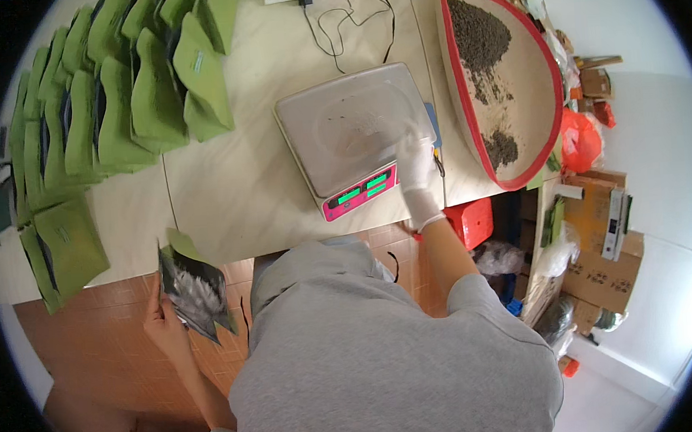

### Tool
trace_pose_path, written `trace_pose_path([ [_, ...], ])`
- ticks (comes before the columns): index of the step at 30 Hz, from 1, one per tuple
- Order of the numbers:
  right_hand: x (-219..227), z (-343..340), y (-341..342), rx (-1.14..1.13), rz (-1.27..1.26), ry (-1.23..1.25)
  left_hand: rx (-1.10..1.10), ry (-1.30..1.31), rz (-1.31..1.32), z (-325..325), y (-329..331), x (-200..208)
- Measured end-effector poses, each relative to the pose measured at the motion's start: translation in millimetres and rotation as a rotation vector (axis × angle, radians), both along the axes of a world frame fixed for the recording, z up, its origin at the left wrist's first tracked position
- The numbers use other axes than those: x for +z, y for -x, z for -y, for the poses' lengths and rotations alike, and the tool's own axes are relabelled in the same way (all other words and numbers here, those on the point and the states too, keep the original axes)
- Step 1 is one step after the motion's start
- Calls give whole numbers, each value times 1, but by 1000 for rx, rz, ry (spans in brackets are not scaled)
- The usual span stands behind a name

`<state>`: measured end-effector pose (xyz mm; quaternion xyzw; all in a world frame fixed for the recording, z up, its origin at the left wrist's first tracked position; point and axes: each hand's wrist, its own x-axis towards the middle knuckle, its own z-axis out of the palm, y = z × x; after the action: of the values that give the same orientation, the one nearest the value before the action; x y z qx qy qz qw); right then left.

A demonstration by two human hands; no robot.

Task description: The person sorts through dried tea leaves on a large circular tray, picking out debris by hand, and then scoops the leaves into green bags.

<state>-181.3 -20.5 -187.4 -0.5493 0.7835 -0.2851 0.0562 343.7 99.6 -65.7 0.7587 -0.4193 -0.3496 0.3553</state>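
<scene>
My left hand [165, 320] holds an open green pouch [194, 288] with a silvery inside, low beside the table edge over the tiled floor. My right hand [414, 170], in a white glove, reaches over the front right corner of a digital scale [334, 149] with a pink front and green displays. Its blurred fingers lie at the edge of the metal pan [348, 121], which carries a few dark crumbs and what looks like a clear round dish. Whether the fingers grip anything is unclear.
Rows of green pouches [109, 96] stand on the white table [225, 184] at the left. A red-rimmed woven tray [529, 102] with dark loose tea [478, 38] lies at the right. A power strip and black cable [342, 14] sit behind the scale. Cardboard boxes [602, 264] and a red box [469, 220] stand below.
</scene>
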Motion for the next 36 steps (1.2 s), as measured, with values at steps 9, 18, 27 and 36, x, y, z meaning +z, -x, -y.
trace_pose_path([
  [9,-50,52,148,-179,378,-438,-35,51,19,36,68,24],
  [18,2,76,162,120,1522,-661,0,-3,110,42,128,26],
  [27,11,71,166,141,1572,-597,-25,-74,145,58,162,32],
  [36,114,5,248,-84,1315,-52,-112,15,13,80,166,2],
])
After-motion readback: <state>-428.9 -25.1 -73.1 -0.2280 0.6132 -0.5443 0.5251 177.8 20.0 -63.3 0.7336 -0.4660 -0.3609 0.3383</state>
